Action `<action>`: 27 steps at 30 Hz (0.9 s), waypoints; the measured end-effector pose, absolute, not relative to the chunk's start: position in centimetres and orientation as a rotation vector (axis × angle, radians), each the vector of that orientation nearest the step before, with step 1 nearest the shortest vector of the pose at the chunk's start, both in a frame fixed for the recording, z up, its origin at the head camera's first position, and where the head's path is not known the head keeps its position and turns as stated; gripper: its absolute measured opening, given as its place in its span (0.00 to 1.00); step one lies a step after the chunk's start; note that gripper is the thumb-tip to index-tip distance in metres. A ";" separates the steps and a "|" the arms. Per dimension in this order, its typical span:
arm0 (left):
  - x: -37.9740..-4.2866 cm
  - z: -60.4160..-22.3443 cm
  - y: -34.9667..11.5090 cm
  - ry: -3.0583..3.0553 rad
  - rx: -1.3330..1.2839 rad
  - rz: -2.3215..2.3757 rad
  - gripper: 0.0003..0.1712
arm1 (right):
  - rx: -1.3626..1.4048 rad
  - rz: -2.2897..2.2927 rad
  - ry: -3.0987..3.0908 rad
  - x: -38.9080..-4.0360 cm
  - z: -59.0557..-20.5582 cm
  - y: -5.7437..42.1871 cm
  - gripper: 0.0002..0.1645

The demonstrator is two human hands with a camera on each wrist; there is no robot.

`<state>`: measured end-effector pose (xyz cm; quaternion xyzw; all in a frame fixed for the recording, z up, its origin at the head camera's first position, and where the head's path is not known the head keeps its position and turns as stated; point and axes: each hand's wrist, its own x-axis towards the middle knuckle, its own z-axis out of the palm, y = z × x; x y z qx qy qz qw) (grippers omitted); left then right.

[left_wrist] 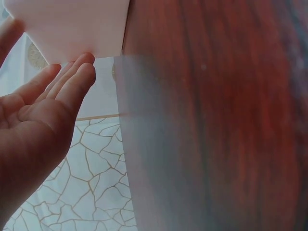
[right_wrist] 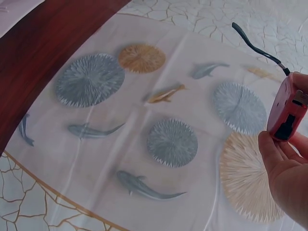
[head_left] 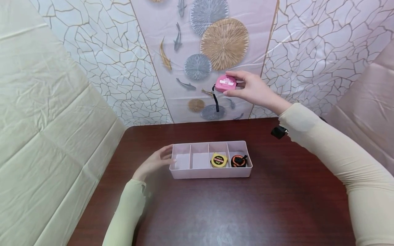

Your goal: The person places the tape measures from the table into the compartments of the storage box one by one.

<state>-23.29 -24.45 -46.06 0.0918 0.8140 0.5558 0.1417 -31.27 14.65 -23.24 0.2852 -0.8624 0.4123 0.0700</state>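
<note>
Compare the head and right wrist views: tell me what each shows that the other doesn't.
Only the head view: the left hand at one end of the tray, the yellow tape measure and the black-and-orange tape measure inside it, and both sleeves.

Only the right wrist view: a black part on the narrow edge of the pink tape measure.

Both: the right hand holding that tape measure, its dark strap, the table and the fish-patterned cloth; the pale corner in the wrist view is probably the tray.
</note>
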 end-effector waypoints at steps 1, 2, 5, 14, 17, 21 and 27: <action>-23.3 -46.0 -24.5 2.348 0.272 1.607 0.40 | 0.865 1.245 -2.595 -31.2 -23.3 14.5 0.43; -23.3 -46.0 -24.5 2.345 0.274 1.611 0.41 | 0.873 1.249 -2.594 -31.2 -23.4 14.4 0.43; -23.3 -46.0 -24.4 2.340 0.273 1.615 0.41 | 0.896 1.248 -2.597 -30.9 -23.5 14.0 0.44; -23.1 -45.4 -24.3 2.330 0.259 1.581 0.43 | 0.955 1.228 -2.582 -30.5 -24.3 12.9 0.46; -22.5 -44.2 -24.0 2.321 0.258 1.569 0.43 | 0.991 1.205 -2.587 -30.4 -24.8 12.6 0.46; -22.3 -43.8 -23.9 2.312 0.264 1.571 0.42 | 1.038 1.192 -2.563 -30.1 -25.5 12.2 0.44; -23.1 -45.7 -24.3 2.355 0.256 1.595 0.40 | 1.093 1.187 -2.549 -29.1 -26.0 11.2 0.42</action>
